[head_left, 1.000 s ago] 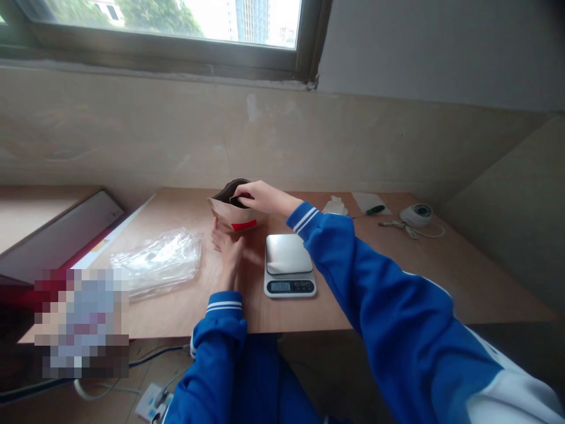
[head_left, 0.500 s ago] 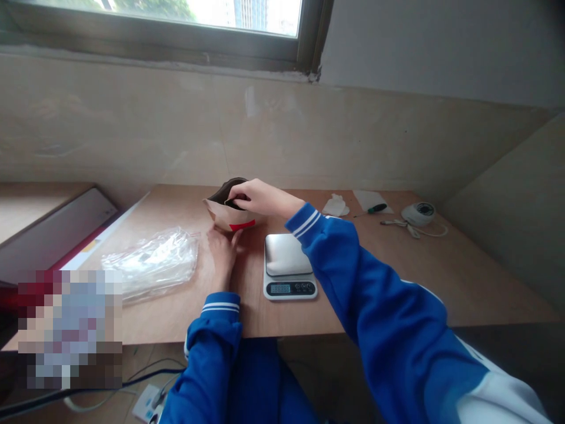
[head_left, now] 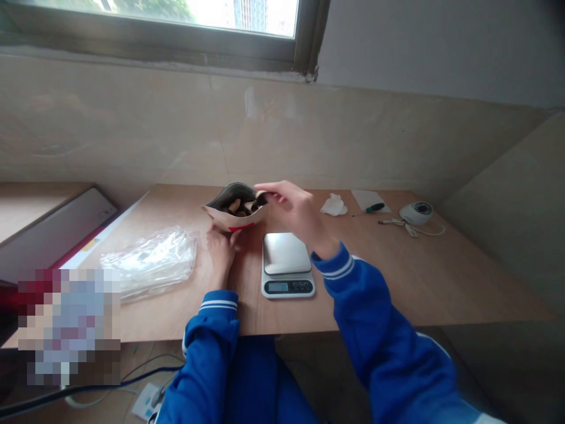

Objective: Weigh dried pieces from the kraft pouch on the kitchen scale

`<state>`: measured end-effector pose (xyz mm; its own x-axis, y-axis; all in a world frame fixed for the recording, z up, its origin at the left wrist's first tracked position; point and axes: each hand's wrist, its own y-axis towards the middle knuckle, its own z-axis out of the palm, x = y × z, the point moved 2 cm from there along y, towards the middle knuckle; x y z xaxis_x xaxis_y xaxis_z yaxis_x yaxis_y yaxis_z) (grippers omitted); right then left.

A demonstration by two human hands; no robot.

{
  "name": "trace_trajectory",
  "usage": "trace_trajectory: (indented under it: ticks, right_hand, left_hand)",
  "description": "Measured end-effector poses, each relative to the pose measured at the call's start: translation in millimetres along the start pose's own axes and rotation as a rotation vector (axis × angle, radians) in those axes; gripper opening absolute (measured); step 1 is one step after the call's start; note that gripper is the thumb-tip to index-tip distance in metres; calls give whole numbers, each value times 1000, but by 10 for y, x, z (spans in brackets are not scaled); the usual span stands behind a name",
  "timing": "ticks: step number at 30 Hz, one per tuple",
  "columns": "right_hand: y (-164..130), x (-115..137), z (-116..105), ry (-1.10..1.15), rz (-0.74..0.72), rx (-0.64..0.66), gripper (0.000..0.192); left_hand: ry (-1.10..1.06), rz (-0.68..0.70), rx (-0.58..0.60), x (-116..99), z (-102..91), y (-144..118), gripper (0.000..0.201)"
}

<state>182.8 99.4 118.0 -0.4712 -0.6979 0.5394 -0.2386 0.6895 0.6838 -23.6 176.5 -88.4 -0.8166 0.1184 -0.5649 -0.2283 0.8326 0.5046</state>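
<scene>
An opened paper bag (head_left: 220, 218) with a dark lining and a red patch stands at the back of the table. Brown pieces that look like dried mushrooms (head_left: 236, 206) show inside it. My left hand (head_left: 221, 244) grips the bag's lower front, its thumb against the paper. At the right side of the bag's mouth, my right hand (head_left: 293, 209) pinches a dark brown piece with a pale edge (head_left: 262, 198), which resembles the bag's contents. Between my forearms sits a kitchen scale (head_left: 286, 256) with a bare steel plate and a lit display.
Clear plastic bags (head_left: 154, 262) lie on the left of the wooden table (head_left: 397, 277). Towards the back right are a crumpled white tissue (head_left: 334, 204), a green-handled screwdriver (head_left: 374, 208) on paper, and a white dome camera (head_left: 415, 213) with its cable.
My right hand has come up out of the bag and moved right, a brown piece in its fingers. The bag's contents are now visible. The scale's display has changed from full segments to fewer digits.
</scene>
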Motion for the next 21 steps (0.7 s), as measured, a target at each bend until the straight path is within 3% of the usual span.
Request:
trace_trajectory:
  ticks: [3,7,9,11,14,21]
  right_hand:
    - [-491,-272,-285,112,267,-280,32]
    - [-1399,-828,-416,61,707,-284,54]
    - [-1799,-1028,-420,-57,839,-280,57]
    - [-2067,-1126,-397,-117,863,-260,54]
    - [-2233,-1147,-356,-105,820,-237,47]
    - [-2129,-1138,-332,-50,836,-232,38]
  left_hand:
    - [76,0,16,11,20,-10,60]
    - [116,-8,11,23,37,-18,64]
    - [119,-6,2,28,40,-17,63]
    - [119,3,4,29,41,-15,62]
    - [121,-3,19,25,41,-10,64]
    - [90,-53,20,2,49,-6,70]
